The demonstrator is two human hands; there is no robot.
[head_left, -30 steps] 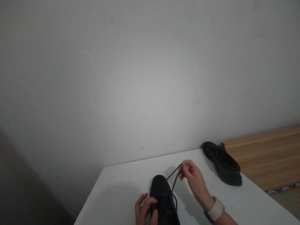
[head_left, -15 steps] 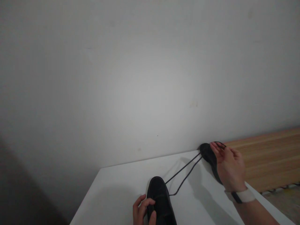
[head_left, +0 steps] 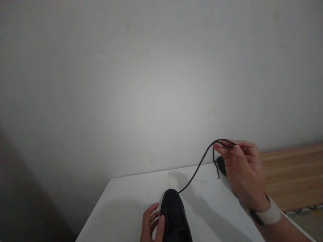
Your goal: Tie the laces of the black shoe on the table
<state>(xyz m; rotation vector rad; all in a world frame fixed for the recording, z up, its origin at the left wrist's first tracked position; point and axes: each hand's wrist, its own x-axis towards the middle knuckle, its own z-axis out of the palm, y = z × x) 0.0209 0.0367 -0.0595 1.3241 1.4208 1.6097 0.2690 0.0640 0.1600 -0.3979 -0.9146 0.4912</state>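
Bracing a black shoe [head_left: 174, 216] on a white worktop [head_left: 118, 210], a person's left hand [head_left: 151, 223] rests against its left side, thumb and fingers apart, while the right hand [head_left: 246, 171] draws out a dark lace [head_left: 201, 162]. From the left, the worktop's slanting left edge climbs to the far-left corner, with a stretch of white surface between that edge and the left hand. The shoe lies mid-worktop, toe pointing to the far edge and short of it, where the worktop meets a pale wall [head_left: 156, 84]. More white surface, crossed by the arm's shadow, runs from the shoe toward the right edge. There the right hand's grip is raised, clamped on the lace, one end dangling.

The left wrist and the shoe's heel end are cut off at the bottom of the frame. A second dark shoe [head_left: 221, 164] at the far-right corner is mostly hidden behind the right hand; the forearm, with its light wristband [head_left: 270, 215], covers much of the right edge beside a wood-grain panel [head_left: 290, 174].

Half a second earlier, the left fingertips lay atop the shoe and the right hand hung lower, two strands stretching to it; now the lace arches up from near the toe.
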